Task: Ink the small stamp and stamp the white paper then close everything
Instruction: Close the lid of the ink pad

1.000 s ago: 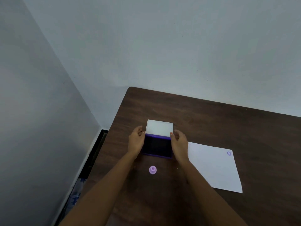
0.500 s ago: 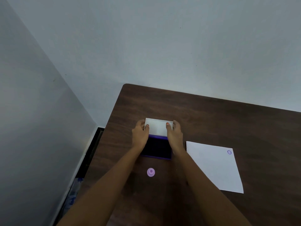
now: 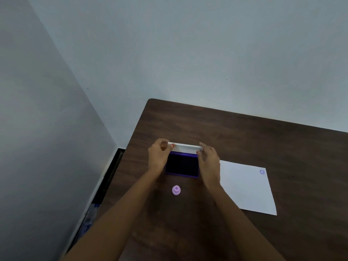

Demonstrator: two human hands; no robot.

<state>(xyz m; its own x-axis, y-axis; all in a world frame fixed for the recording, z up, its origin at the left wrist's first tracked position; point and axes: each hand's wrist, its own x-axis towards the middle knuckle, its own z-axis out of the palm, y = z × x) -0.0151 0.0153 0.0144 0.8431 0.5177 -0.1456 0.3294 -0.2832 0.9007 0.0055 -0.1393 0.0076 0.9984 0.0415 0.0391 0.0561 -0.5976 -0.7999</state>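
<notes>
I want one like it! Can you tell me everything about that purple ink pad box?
The ink pad is a flat purple box with a dark, nearly black pad inside. It lies on the brown table, left of the paper and beyond the stamp. Its white lid, hinged at the far edge, stands tilted up, half open. The left hand and right hand pinch the lid's corners.

dim, flat indoor light, soft overall focus

the dark brown wooden table [image 3: 244, 132] looks underexposed; the plain pale wall [image 3: 188, 53] shades darker at left; wide-angle lens tilts edges; shadows faint.
</notes>
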